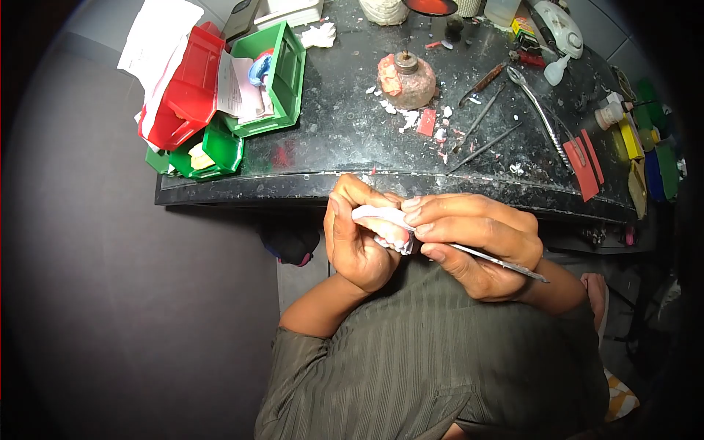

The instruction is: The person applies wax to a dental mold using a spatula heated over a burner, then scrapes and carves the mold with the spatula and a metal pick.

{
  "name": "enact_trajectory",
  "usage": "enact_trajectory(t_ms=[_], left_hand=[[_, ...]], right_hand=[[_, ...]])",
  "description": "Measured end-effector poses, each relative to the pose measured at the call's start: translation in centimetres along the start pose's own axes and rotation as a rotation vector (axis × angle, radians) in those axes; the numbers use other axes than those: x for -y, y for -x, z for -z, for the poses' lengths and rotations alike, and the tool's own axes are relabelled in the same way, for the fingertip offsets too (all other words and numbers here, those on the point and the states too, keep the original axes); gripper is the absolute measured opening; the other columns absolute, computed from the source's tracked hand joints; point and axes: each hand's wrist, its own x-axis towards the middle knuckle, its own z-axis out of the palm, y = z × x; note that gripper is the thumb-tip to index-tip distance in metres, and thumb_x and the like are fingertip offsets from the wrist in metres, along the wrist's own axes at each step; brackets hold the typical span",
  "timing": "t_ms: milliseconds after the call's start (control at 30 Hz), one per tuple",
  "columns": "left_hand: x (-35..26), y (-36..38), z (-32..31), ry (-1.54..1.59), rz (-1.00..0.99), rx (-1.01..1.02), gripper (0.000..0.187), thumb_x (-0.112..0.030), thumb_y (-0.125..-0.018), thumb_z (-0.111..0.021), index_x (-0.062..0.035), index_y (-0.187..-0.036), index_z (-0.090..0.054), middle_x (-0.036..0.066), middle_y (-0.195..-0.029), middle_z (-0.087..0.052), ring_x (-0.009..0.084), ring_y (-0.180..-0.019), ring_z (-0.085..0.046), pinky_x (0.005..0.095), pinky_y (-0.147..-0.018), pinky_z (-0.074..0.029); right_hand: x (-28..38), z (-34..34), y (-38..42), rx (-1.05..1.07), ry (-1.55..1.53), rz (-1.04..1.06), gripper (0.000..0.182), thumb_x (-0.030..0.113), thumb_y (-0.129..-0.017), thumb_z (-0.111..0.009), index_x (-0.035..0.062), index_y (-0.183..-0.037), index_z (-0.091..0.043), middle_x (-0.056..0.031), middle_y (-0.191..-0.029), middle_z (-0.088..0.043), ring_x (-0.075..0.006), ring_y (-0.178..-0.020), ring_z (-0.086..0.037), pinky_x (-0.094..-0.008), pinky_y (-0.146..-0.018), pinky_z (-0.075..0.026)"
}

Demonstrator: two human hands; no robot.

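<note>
In front of my chest, just off the bench's front edge, my left hand is closed around a dental wax denture. Pink and whitish material shows on it, with a row of white teeth along its lower side. My right hand pinches a thin metal wax carver. The handle slants down to the right past the palm, while the working tip is hidden by my fingers at the denture. My right index and middle fingertips rest against the denture's right end. My left fingers cover part of its far side.
On the dark bench stand a glass spirit burner, a green bin and a red bin. Scraps, several metal tools and pink wax sheets lie to the right. A white handpiece-like device sits at the back right.
</note>
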Motion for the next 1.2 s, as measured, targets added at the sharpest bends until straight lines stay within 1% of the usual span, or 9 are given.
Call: enact_trajectory(t_ms=[367,433,467,533,767,967,1033,1133,1200], left_hand=[[-0.2,-0.2,0.4,-0.059,-0.004,0.141,0.051,-0.041,-0.109,-0.024,0.0009,-0.091,-0.047,0.013,-0.063,-0.055,0.0165,-0.052,-0.056,0.0278,-0.060,-0.050],[-0.5,-0.1,0.5,-0.123,0.020,0.198,0.046,-0.041,-0.110,-0.023,-0.0060,-0.089,-0.044,0.007,-0.081,-0.051,0.0210,-0.074,-0.063,0.0333,-0.075,-0.054],[-0.4,-0.2,0.4,-0.123,0.021,0.198,0.046,-0.041,-0.110,-0.023,-0.0060,-0.089,-0.044,0.007,-0.081,-0.051,0.0210,-0.074,-0.063,0.0333,-0.075,-0.054],[-0.2,-0.2,0.3,-0.091,-0.012,0.159,0.050,-0.040,-0.110,-0.023,0.0003,-0.091,-0.046,0.013,-0.059,-0.054,0.0166,-0.051,-0.055,0.0272,-0.059,-0.049],[-0.1,-0.3,0.2,-0.143,-0.025,0.120,0.048,-0.037,-0.110,-0.022,-0.0003,-0.091,-0.046,0.012,-0.057,-0.052,0.0154,-0.049,-0.051,0.0267,-0.057,-0.047],[0.4,0.0,-0.1,-0.001,0.024,0.009,0.047,-0.035,-0.110,-0.023,-0.0005,-0.088,-0.047,0.011,-0.060,-0.052,0.0147,-0.048,-0.050,0.0261,-0.055,-0.046],[0.2,0.1,0.7,-0.019,0.096,0.092,0.042,-0.040,-0.109,-0.028,-0.0087,-0.087,-0.045,0.007,-0.075,-0.056,0.0180,-0.072,-0.061,0.0320,-0.074,-0.052],[0.4,-0.3,1.6,0.077,0.131,0.228,0.042,-0.039,-0.110,-0.028,-0.0086,-0.088,-0.045,0.007,-0.075,-0.057,0.0174,-0.072,-0.061,0.0307,-0.073,-0.052],[0.5,0.1,0.9,0.060,0.140,0.137,0.041,-0.039,-0.110,-0.027,-0.0087,-0.088,-0.045,0.006,-0.074,-0.056,0.0170,-0.070,-0.061,0.0298,-0.072,-0.051]], right_hand=[[-0.1,0.0,-0.2,0.018,0.018,0.020,0.017,-0.002,-0.081,-0.075,-0.0045,-0.097,-0.070,-0.0163,-0.094,-0.073,-0.0293,-0.090,-0.074,-0.0384,-0.083,-0.060],[0.0,0.0,-0.3,0.021,0.018,0.018,0.016,-0.002,-0.082,-0.074,-0.0051,-0.097,-0.070,-0.0163,-0.093,-0.073,-0.0295,-0.089,-0.074,-0.0385,-0.083,-0.060],[0.0,0.0,-0.3,0.020,0.018,0.018,0.016,-0.002,-0.082,-0.074,-0.0051,-0.097,-0.070,-0.0163,-0.093,-0.073,-0.0295,-0.089,-0.074,-0.0385,-0.083,-0.060],[-0.1,0.1,-0.4,0.028,0.011,0.034,0.015,-0.002,-0.083,-0.073,-0.0059,-0.096,-0.069,-0.0169,-0.093,-0.072,-0.0301,-0.089,-0.073,-0.0378,-0.082,-0.060],[0.0,0.2,-0.2,0.049,0.063,0.030,0.014,-0.004,-0.084,-0.071,-0.0072,-0.097,-0.068,-0.0189,-0.095,-0.071,-0.0311,-0.091,-0.073,-0.0371,-0.081,-0.060],[0.2,0.5,0.1,0.065,0.095,0.024,0.016,-0.005,-0.083,-0.070,-0.0079,-0.099,-0.068,-0.0184,-0.097,-0.071,-0.0305,-0.092,-0.073,-0.0350,-0.081,-0.061],[0.2,0.5,0.2,0.068,0.124,0.041,0.017,-0.006,-0.082,-0.070,-0.0080,-0.099,-0.068,-0.0176,-0.099,-0.071,-0.0299,-0.094,-0.073,-0.0346,-0.081,-0.061],[0.3,0.6,0.4,0.075,0.153,0.067,0.018,-0.007,-0.081,-0.070,-0.0081,-0.099,-0.068,-0.0167,-0.100,-0.070,-0.0294,-0.095,-0.072,-0.0344,-0.081,-0.062],[0.3,0.6,0.4,0.078,0.159,0.076,0.019,-0.007,-0.081,-0.070,-0.0083,-0.100,-0.067,-0.0170,-0.101,-0.070,-0.0295,-0.095,-0.072,-0.0344,-0.081,-0.062]])
